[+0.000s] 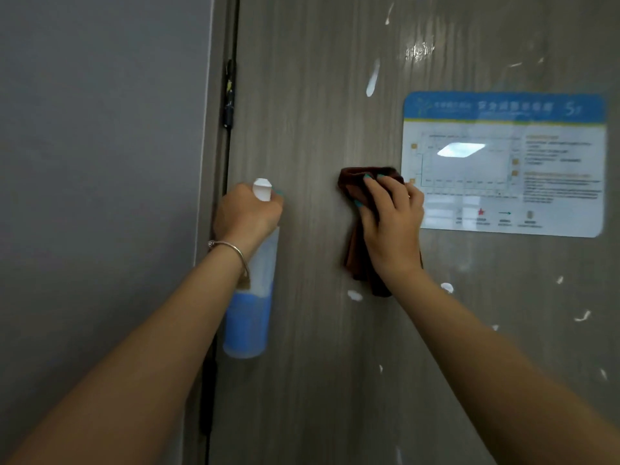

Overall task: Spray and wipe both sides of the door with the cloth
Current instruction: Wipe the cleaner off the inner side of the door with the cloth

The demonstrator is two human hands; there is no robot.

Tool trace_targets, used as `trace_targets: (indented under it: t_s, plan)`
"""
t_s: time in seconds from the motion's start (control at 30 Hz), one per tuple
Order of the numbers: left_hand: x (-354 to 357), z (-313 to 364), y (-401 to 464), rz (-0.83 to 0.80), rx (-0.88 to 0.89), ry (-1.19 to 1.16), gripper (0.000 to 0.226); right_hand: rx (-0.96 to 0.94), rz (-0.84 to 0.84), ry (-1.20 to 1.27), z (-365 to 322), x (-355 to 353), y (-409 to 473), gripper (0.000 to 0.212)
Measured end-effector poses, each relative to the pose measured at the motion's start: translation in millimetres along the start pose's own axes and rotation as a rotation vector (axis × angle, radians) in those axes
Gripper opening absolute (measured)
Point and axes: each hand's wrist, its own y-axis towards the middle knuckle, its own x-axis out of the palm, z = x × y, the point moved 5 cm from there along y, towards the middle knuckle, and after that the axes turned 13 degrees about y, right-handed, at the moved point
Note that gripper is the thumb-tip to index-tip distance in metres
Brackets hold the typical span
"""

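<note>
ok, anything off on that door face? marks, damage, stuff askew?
Yes. White blotches dot the door: a long streak above the brown cloth, smaller flecks below and right of it. Whether paint, foam or residue is unclear. A wet sheen shows near the top. The laminated sign hangs roughly straight. No visible damage.

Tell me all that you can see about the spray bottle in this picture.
The spray bottle is translucent plastic with a white spray head at the top. Blue liquid fills roughly its lower third; the part above looks empty. It hangs about upright, close in front of the grey wood-grain door, near the hinge edge. The left hand grips it around the neck, hiding that part. Whether the bottle touches the door cannot be told.
</note>
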Motion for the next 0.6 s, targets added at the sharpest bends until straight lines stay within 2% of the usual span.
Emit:
trace_targets:
  t_s: [0.13,0.23,0.43,0.53,0.6]
  plan:
    - [2.6,-3.4,14.8,-0.066,-0.016,-0.094,0.030,-0.059,0.028,-0.298,-1.8,11.5,7.2,0.033]
    - [5.7,-5.7,18.4,-0.063,0.002,-0.067,0.030,0.020,-0.073,-0.454,-4.8,21.0,-14.7,0.051]
    - [3.8,12.0,23.2,-0.001,0.006,0.101,0.043,-0.002,-0.082,-0.460,0.5,31.8,1.3,0.054]
    - [-3.6,40.8,38.5,-0.015,0.074,0.050,0.045,0.037,-0.076,-0.421,-5.4,38.7,45.1,0.054]
    - [-4.2,55.2,52.2,-0.036,0.104,0.003,0.046,0.078,-0.133,-0.392,-5.3,43.2,82.4,0.054]
